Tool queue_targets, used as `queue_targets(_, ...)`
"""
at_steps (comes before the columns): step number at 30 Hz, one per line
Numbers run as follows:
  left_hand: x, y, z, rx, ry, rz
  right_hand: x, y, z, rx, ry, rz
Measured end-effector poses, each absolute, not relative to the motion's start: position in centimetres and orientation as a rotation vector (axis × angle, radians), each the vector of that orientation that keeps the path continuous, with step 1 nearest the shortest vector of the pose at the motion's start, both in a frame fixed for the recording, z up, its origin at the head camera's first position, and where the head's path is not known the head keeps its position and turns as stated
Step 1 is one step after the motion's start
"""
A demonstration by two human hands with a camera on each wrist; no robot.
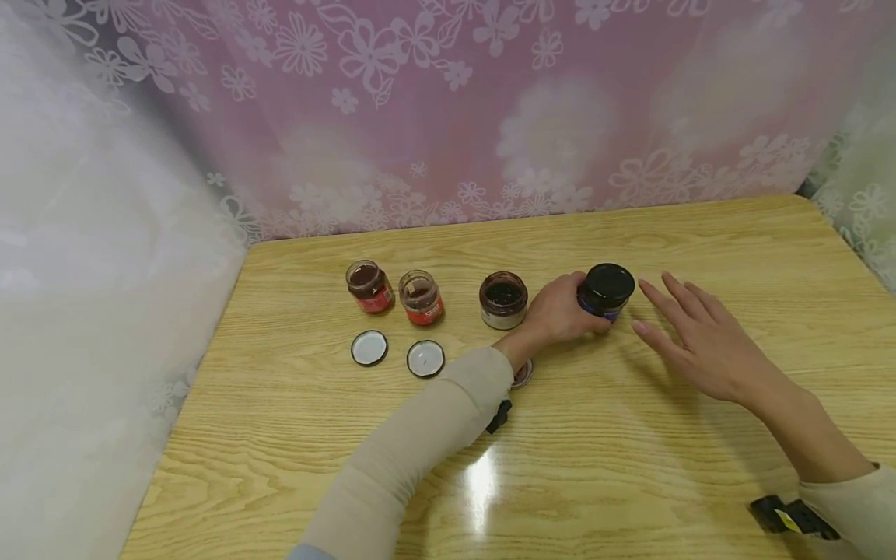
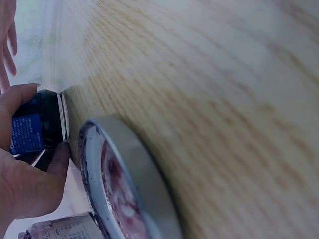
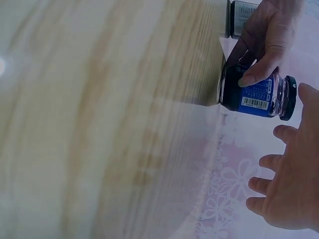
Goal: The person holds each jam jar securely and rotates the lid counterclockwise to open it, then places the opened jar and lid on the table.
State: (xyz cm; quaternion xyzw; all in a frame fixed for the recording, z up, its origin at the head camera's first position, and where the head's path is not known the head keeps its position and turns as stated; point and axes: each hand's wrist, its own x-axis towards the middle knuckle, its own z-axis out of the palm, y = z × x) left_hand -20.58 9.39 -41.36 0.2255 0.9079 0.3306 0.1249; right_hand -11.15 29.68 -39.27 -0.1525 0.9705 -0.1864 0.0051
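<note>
My left hand (image 1: 560,309) grips a dark jar with a blue label (image 3: 255,94) and a black lid (image 1: 610,281) on top. The jar stands upright on the table, its lid in place. To its right, my right hand (image 1: 700,342) hovers with fingers spread, the fingertips a short way from the jar and nothing in its grasp. Beside my left wrist stands an uncapped jar of dark contents with a pale label (image 1: 503,300). Partly covered by my left forearm, an upturned lid with reddish smears (image 2: 117,184) lies in front of that jar.
Two uncapped jars with red labels, one jar (image 1: 369,287) and another jar (image 1: 421,298), stand at the left on the wooden table (image 1: 294,435). In front of them lie two upturned white-lined lids, one lid (image 1: 369,348) and another lid (image 1: 425,358). A flowered curtain (image 1: 448,117) hangs behind.
</note>
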Motion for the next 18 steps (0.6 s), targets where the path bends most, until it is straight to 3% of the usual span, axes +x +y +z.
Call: queue_targets(18,-20.5,9.7,-41.6,0.636,2.720,0.914,-10.4,31.2,-39.2,-0.457,3.065,-0.246)
